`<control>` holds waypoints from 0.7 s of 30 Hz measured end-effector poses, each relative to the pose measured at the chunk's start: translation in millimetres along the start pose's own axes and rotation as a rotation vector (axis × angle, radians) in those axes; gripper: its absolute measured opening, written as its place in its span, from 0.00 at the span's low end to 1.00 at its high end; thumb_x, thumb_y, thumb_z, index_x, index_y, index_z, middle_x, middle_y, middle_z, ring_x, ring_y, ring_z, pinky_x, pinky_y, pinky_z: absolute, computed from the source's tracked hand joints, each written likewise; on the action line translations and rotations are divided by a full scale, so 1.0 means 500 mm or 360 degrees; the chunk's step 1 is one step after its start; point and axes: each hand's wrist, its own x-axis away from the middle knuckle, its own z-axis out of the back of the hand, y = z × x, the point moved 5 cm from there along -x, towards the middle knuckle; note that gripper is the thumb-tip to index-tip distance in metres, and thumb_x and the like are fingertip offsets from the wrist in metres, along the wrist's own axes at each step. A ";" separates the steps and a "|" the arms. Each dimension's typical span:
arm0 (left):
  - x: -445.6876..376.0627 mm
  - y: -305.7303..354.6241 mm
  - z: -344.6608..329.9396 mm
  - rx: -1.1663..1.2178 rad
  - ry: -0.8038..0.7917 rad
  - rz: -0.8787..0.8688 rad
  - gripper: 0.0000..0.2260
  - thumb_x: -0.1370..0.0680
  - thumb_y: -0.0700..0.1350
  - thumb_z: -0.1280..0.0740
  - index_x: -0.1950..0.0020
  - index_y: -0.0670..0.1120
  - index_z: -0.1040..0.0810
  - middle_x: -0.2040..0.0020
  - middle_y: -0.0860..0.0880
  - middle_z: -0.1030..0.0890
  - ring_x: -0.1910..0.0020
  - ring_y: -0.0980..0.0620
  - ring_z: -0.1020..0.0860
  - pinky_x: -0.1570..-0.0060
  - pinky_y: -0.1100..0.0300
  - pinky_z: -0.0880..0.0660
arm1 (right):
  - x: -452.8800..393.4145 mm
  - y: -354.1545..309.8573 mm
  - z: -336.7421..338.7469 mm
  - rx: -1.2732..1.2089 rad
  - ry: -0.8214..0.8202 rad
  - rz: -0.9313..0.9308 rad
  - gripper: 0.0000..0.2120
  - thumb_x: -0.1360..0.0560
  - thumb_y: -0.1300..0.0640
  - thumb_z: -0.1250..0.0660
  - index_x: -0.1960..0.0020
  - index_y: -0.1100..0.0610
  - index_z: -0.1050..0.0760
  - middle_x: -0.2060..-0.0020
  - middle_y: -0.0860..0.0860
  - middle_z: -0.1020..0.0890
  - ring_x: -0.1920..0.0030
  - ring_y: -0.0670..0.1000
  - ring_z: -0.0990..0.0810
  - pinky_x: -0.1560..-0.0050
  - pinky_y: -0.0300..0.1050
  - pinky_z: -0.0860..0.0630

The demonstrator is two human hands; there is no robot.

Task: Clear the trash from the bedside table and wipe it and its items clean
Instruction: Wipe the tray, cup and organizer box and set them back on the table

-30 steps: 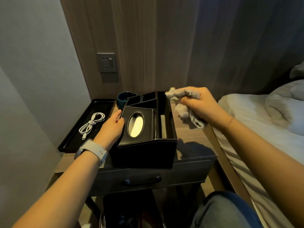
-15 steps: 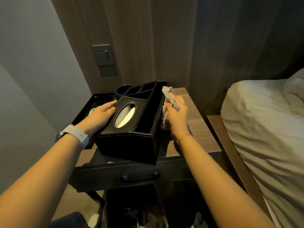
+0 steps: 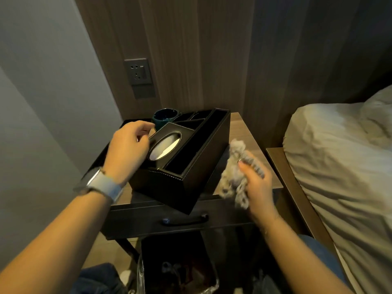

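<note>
A black leather tissue-box organiser [image 3: 191, 166] stands askew on the wooden bedside table [image 3: 250, 132], its front corner over the table's edge. My left hand [image 3: 129, 149] grips its left side beside the oval tissue opening. My right hand [image 3: 256, 183] holds a crumpled grey cloth [image 3: 233, 177] against the organiser's right wall, near the front. A dark teal cup [image 3: 164, 117] sits behind the organiser. The black tray [image 3: 127, 124] at the left is mostly hidden by my left hand.
A lined trash bin [image 3: 178, 270] with rubbish stands on the floor under the table. The table drawer has a dark handle [image 3: 184, 219]. The bed [image 3: 339, 166] lies close on the right. A wall socket [image 3: 139, 72] sits above the table.
The organiser has turned further, its front corner now over the table's edge. My right hand slid the cloth down its right wall toward the front. My left hand shifted along the left side.
</note>
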 end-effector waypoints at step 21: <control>0.090 -0.007 0.005 0.0561 -0.0707 -0.0091 0.16 0.19 0.40 0.41 0.39 0.59 0.25 0.41 0.64 0.24 0.43 0.73 0.27 0.45 0.74 0.32 | -0.118 0.012 -0.006 0.0372 0.0620 0.0195 0.19 0.20 0.55 0.39 0.30 0.54 0.33 0.41 0.49 0.25 0.42 0.46 0.24 0.54 0.29 0.26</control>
